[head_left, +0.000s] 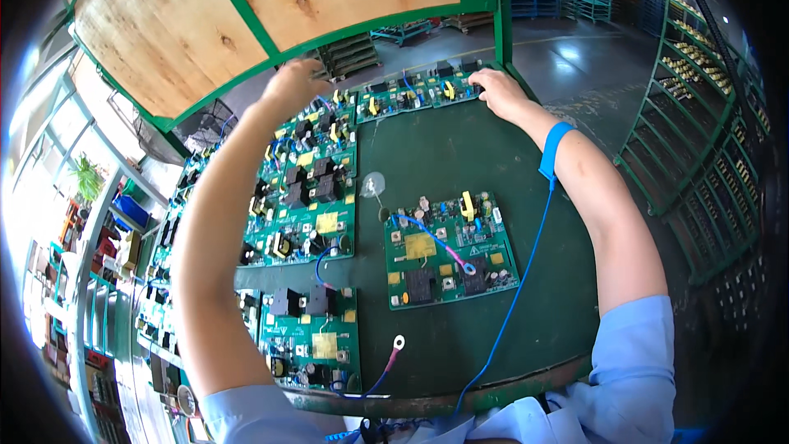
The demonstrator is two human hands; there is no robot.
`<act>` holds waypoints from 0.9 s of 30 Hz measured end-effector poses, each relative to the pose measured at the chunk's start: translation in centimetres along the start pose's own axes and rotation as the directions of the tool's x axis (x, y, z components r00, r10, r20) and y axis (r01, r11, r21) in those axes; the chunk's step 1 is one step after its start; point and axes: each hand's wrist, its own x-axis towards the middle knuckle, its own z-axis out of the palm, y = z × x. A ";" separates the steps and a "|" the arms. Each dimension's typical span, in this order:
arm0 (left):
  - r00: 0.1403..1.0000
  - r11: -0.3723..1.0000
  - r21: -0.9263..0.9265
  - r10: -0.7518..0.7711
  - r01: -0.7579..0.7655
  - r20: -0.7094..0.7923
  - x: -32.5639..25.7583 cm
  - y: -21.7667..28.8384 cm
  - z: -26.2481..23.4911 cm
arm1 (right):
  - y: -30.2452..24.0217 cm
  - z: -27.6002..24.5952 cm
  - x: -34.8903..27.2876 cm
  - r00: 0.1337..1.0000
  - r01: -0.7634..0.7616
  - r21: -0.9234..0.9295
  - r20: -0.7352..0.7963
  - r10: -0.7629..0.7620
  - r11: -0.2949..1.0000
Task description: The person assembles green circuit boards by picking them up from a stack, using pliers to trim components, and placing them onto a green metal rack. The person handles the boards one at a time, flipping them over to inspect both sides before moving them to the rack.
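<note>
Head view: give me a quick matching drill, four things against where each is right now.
Things:
1. left hand
2. right hand
3. blue wrist strap
4. lone circuit board

Places:
A. on the right forearm
B. on the far board's right end
C. apart at the mat's middle
D. at the far end of the left row of boards

Pairs: 1-D, 2-B, 3-A, 4-C

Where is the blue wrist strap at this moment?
In the head view, the blue wrist strap sits on the right wrist, right of centre, just behind the right hand that rests on the far circuit board. Its blue cord trails down toward the person.
</note>
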 end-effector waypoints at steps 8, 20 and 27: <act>0.992 0.998 -0.021 0.055 -0.052 0.113 -9.5 -1.0 -5.2 | -2.6 -2.8 1.0 0.992 -0.087 -0.197 0.077 0.104 0.977; 0.985 0.998 -0.060 -0.002 0.012 0.172 -16.1 0.8 -6.8 | -19.1 -12.0 -16.4 0.728 0.574 0.222 0.303 -0.615 0.789; 0.990 0.994 -0.095 0.070 -0.058 0.126 -16.7 2.1 -6.1 | -16.6 -7.2 -11.1 0.821 0.473 0.256 0.219 -0.527 0.843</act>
